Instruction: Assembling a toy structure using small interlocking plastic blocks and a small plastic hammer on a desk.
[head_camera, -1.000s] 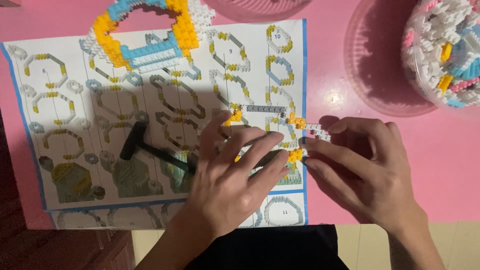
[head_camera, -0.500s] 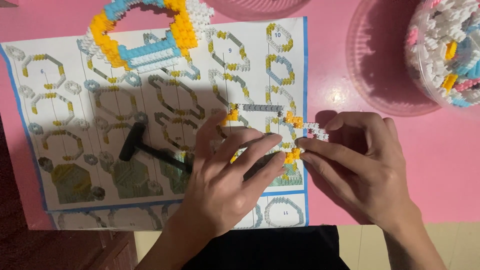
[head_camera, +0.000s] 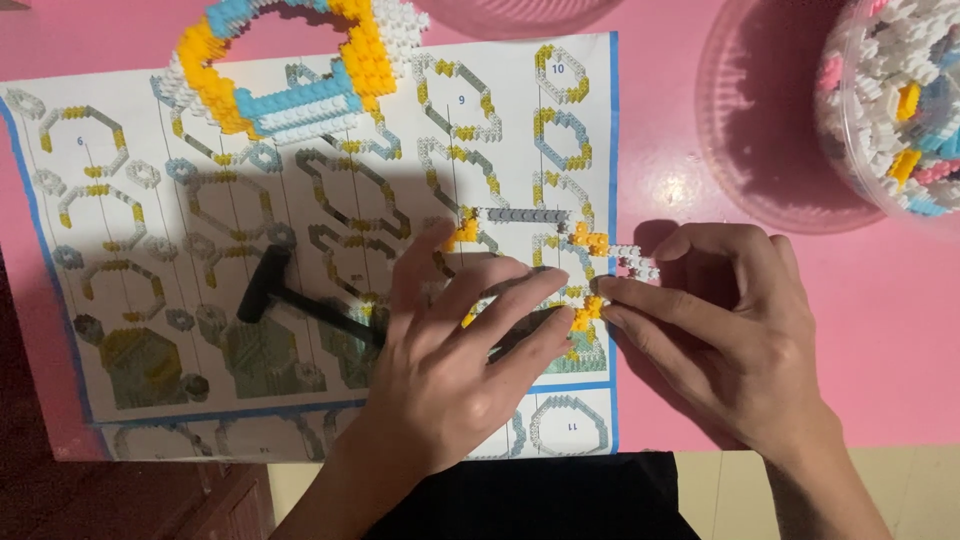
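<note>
Both hands, left (head_camera: 455, 365) and right (head_camera: 735, 335), pinching small yellow-white brick assembly (head_camera: 600, 275) over instruction sheet (head_camera: 300, 250) on pink surface (head_camera: 880, 330). Risk: uneven fingertip pressure snapping fragile joints, scattering tiny bricks.

bench (head_camera: 880, 330): pink
paper sheet (head_camera: 130, 200): white with a blue edge, covered in yellow, grey and white ring pictures
big brick ring (head_camera: 290, 70): yellow, light blue and white
small brick piece (head_camera: 590, 245): yellow, white and grey
little hammer (head_camera: 285, 295): black
tub of bricks (head_camera: 900, 90): clear, with white, pink, yellow and blue bits
lid (head_camera: 770, 130): see-through pink
</note>
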